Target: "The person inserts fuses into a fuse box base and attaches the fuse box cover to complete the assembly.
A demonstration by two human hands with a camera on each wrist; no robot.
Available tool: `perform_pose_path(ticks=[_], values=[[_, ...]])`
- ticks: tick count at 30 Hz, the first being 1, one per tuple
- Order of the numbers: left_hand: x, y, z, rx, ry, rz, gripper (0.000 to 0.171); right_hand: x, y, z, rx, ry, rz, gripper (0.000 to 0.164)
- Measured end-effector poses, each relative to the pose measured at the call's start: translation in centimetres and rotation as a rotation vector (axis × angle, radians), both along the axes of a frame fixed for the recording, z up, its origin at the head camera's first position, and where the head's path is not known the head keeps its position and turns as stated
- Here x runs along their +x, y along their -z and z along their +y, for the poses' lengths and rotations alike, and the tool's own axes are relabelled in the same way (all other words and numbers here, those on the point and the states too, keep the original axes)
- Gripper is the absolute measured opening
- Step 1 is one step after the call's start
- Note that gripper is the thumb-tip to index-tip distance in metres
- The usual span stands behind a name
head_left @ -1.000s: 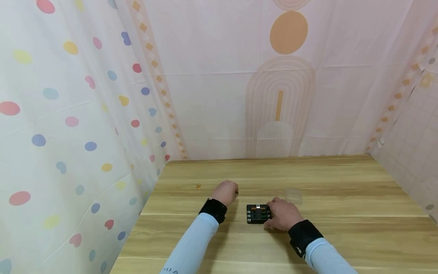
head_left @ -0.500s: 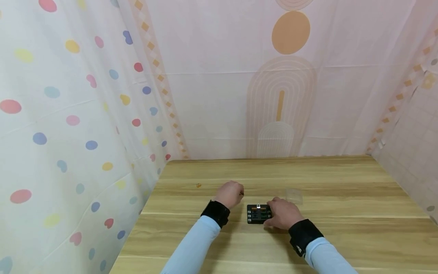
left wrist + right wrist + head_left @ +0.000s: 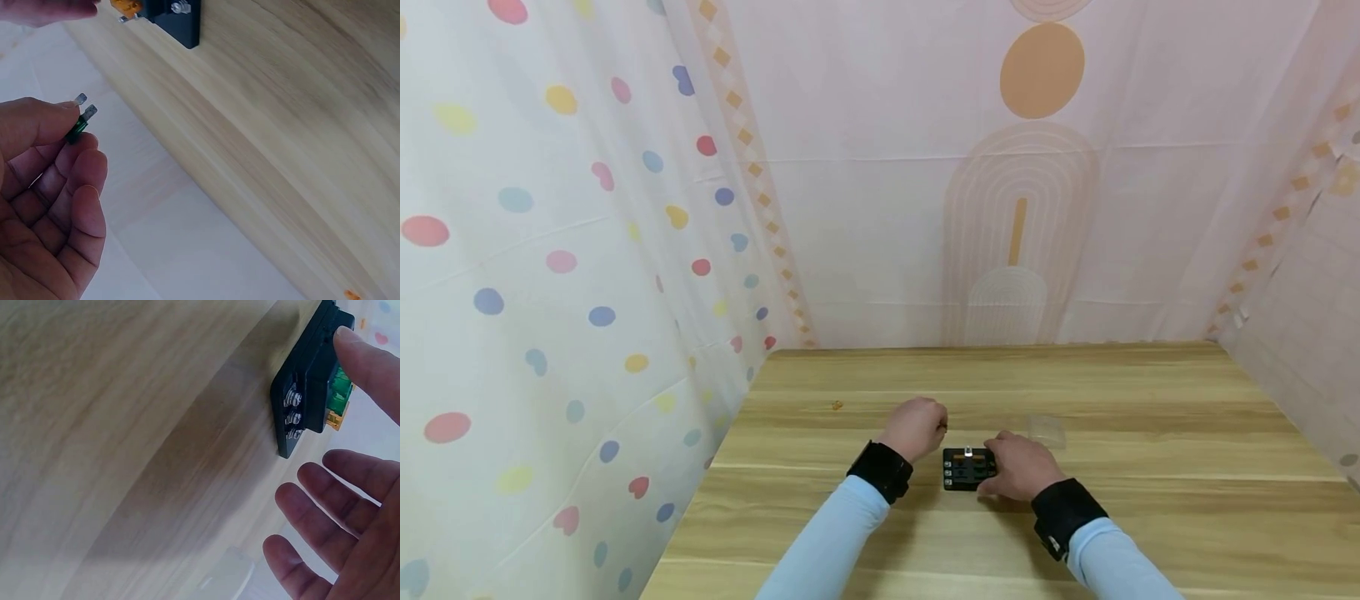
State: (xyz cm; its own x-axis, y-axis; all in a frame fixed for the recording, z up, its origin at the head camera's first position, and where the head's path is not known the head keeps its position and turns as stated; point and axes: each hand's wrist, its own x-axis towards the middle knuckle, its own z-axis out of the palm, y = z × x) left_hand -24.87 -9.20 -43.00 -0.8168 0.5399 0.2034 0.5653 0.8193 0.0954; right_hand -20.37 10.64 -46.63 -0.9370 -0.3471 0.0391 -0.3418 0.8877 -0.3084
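My left hand (image 3: 916,427) pinches a small green blade fuse (image 3: 77,128) between thumb and index finger, its two metal prongs sticking out past the fingertips. It hovers just left of and beyond a black fuse block (image 3: 962,477) lying on the table. Green (image 3: 340,390) and orange (image 3: 336,417) fuses sit in this block, and screw terminals (image 3: 292,399) line its end. Around the block's right end is my right hand (image 3: 1022,468). Its thumb (image 3: 369,359) rests on the near side; the other fingers (image 3: 319,519) spread loosely, with a gap to the block in the right wrist view.
On the wooden table (image 3: 1135,533), a tiny orange piece (image 3: 837,405) lies at the back left. A clear plastic cover (image 3: 1047,432) lies behind my right hand. Patterned curtains (image 3: 880,233) hang at the table's back and sides.
My left hand has moved right with the green fuse, coming closer to the fuse block. The right hand stays at the block's right end.
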Motion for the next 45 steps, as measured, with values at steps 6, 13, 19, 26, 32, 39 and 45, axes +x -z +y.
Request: perform_pose_path(ticks=[6, 13, 19, 26, 32, 39, 45], values=[[0.5, -0.5, 0.4, -0.022, 0.015, -0.001, 0.007, 0.0, -0.1, -0.2, 0.003, -0.010, 0.011, 0.071], [0.9, -0.3, 0.7, -0.041, 0.036, 0.019, 0.005, 0.0, 0.0, -0.3, 0.005, -0.027, 0.020, 0.069], [1.3, -0.1, 0.8, -0.071, 0.065, 0.070, 0.003, 0.0, 0.2, -0.3, 0.006, -0.029, 0.015, 0.068], [1.8, -0.2, 1.2, -0.074, 0.076, 0.031, 0.005, 0.1, 0.0, -0.4, -0.006, -0.037, 0.014, 0.068], [2.0, 0.0, 1.4, -0.093, 0.076, 0.018, 0.004, 0.1, 0.1, -0.4, 0.001, -0.036, 0.004, 0.067], [2.2, 0.3, 1.6, -0.108, 0.090, 0.022, 0.006, 0.2, 0.2, -0.4, -0.010, -0.039, 0.007, 0.061], [2.4, 0.6, 1.6, -0.120, 0.098, 0.028, 0.003, 0.1, 0.3, -0.4, -0.005, -0.047, 0.017, 0.056]])
